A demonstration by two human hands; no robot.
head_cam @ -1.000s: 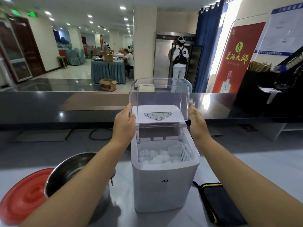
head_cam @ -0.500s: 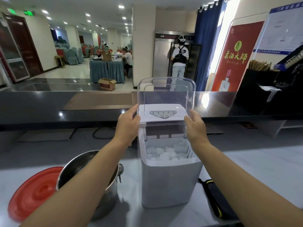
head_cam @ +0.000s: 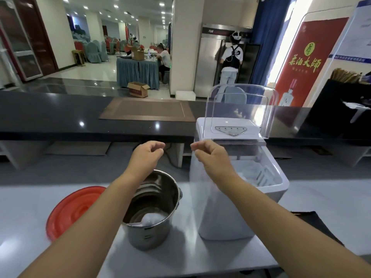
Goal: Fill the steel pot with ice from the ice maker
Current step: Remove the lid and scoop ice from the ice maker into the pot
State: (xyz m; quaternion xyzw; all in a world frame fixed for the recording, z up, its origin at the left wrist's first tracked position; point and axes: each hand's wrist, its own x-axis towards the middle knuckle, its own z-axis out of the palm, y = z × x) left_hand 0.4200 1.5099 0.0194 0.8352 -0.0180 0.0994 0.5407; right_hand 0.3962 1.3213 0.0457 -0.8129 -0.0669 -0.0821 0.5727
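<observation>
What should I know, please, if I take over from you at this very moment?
Left hand and right hand: both free, fingers loosely curled, holding nothing.
Steel pot stands left of the ice maker; red lid lies left of the pot.
Done: clear lid raised, ice exposed.
Left: move the ice into the pot; only something small and white lies at its bottom.

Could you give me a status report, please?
Left hand and right hand empty, loosely curled. Round steel pot nearly empty. White ice maker: clear lid up; nothing blocking.
</observation>
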